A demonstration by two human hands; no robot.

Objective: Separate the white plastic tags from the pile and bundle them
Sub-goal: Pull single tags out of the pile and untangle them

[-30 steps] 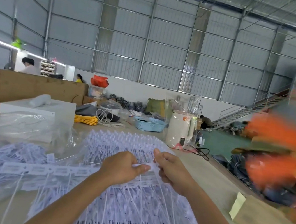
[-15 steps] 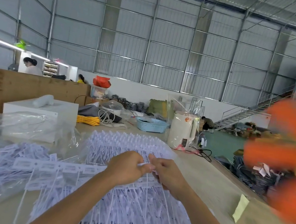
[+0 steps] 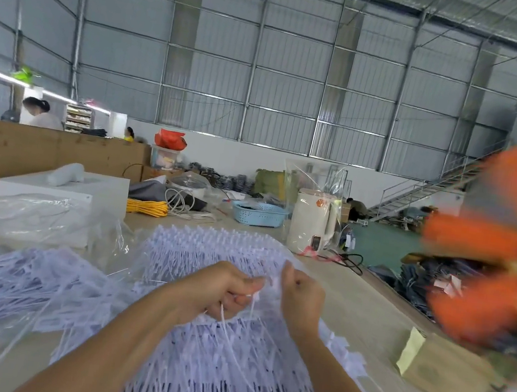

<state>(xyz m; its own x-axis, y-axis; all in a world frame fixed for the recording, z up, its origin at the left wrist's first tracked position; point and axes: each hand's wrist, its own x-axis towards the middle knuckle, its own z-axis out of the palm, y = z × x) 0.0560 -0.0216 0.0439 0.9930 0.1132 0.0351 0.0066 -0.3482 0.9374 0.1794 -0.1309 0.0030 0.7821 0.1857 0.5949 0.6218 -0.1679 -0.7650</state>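
Your left hand (image 3: 221,293) is curled tight around a few thin strands of the white plastic tags (image 3: 221,372), gripping them just above the big pile that spreads across the table (image 3: 363,311) in front of you. Your right hand (image 3: 301,295) is right beside it, fingers bent and pinching at the tag heads at the top of that same bunch, though it's a bit blurry so I can't make out exactly how many it's got. The two hands are nearly touching. There's a second heap of tags (image 3: 31,287) off to your left, partly under a clear plastic bag (image 3: 33,225). Further back on the table you've got a blue basket (image 3: 259,214), a cream kettle (image 3: 312,222) and a yellow coil of cord (image 3: 147,207). An orange fan (image 3: 492,256) blurs at the right edge.
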